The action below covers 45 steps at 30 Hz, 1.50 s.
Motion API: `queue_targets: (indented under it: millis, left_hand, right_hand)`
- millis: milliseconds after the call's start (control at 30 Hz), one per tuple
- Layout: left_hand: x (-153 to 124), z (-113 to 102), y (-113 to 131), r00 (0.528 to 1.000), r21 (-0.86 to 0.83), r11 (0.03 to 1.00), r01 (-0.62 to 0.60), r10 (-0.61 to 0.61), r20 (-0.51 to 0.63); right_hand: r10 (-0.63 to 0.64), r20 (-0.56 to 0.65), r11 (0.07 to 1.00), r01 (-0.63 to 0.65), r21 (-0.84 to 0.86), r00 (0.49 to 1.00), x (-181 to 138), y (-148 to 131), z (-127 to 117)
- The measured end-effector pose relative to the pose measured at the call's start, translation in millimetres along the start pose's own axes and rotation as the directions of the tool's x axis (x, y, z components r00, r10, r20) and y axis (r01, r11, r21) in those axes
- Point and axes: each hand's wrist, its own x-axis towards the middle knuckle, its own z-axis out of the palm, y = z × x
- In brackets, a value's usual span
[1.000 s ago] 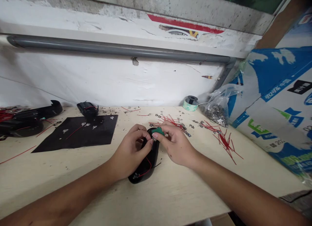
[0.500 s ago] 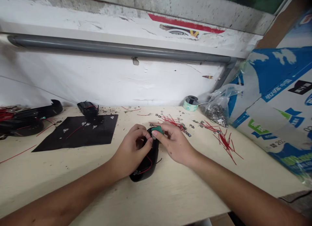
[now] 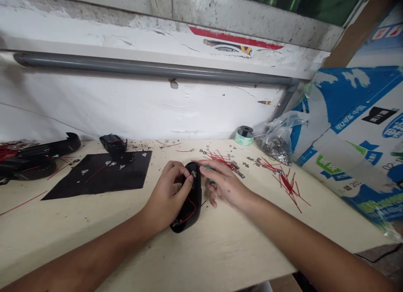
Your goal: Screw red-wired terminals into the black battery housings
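A long black plastic housing [image 3: 197,193] stands tilted on the table between my hands. A red wire [image 3: 192,206] runs inside its lower part. Near its top end sits a small metal contact [image 3: 194,174]. My left hand [image 3: 166,195] is closed on the housing's left side, thumb and forefinger beside the contact. At the right edge, my right hand [image 3: 228,185] is closed around a small green object [image 3: 208,169], mostly hidden by the fingers; its kind cannot be made out. The forefinger reaches to the housing's top.
Red wires with metal tabs [image 3: 220,157] lie behind my right hand, more wires [image 3: 288,185] farther right. A black sheet [image 3: 126,178] holds loose contacts. Other black housings [image 3: 34,161] stand left. A tape roll [image 3: 244,136], a bag of metal parts [image 3: 277,145] and a printed carton [image 3: 355,136] are right.
My right hand has shifted off the contact to the housing's right side, and its fingers now cover more of the green object. The contact shows more clearly. My left hand stays on the housing.
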Motion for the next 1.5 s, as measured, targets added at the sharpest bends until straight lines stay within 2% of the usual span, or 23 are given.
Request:
queue_targets:
  millis: [133,267,400,500,600,667,733,833,900,1000,1100,1200,1367,1500]
  left_hand:
    - [1,0,-3,0.999,-0.019,0.999,0.029,-0.030,-0.017]
    - [1,0,-2,0.999,-0.079,0.996,0.045,-0.043,0.025]
    - [0,0,0,0.970,-0.225,0.948,0.227,-0.199,0.141]
    - [1,-3,-2,0.964,-0.259,0.929,0.265,-0.248,0.097]
    - [4,-9,-8,0.985,-0.143,0.975,0.170,-0.162,0.065]
    - [6,-13,-14,0.992,-0.003,1.000,0.017,-0.017,0.124]
    - [7,-17,-19,0.972,0.155,0.970,-0.188,0.161,0.171]
    - [8,-22,-23,0.914,0.387,0.829,-0.404,0.352,0.200]
    - [8,-25,-23,0.853,0.507,0.689,-0.518,0.460,0.247]
    - [8,-28,-19,0.750,0.587,0.492,-0.643,0.558,0.354]
    - [9,-30,-15,0.706,0.634,0.381,-0.673,0.587,0.397]
    - [11,-31,-16,0.702,0.684,0.315,-0.659,0.583,0.408]
    - [13,-32,-16,0.693,0.708,0.275,-0.651,0.595,0.407]
    - [10,-33,-12,0.707,0.717,0.292,-0.633,0.595,0.383]
  right_hand:
    - [0.006,0.035,0.997,-0.003,-0.076,0.999,-1,-1,2]
    - [0.093,0.144,0.995,-0.096,0.013,0.985,0,2,4]
    - [0.082,0.056,0.987,-0.089,0.131,0.995,1,5,7]
    - [0.076,-0.019,0.992,-0.074,0.097,0.997,3,6,6]
    - [0.103,-0.033,0.992,-0.100,0.077,0.994,5,8,2]
    - [0.102,-0.027,0.992,-0.100,0.079,0.994,6,8,-2]
    - [0.088,-0.027,0.993,-0.086,0.083,0.996,6,7,-5]
    - [0.081,-0.029,0.994,-0.078,0.080,0.996,5,7,-6]
    - [0.094,-0.006,0.994,-0.093,0.063,0.996,4,6,-5]
    - [0.101,0.026,0.994,-0.102,0.034,0.995,3,6,-3]
    - [0.105,0.039,0.994,-0.106,0.029,0.994,2,3,-1]
    - [0.107,0.018,0.994,-0.108,0.015,0.994,1,1,-1]
    - [0.114,-0.001,0.993,-0.114,0.012,0.994,2,2,-3]
    - [0.097,-0.052,0.994,-0.094,0.059,0.994,4,2,-4]
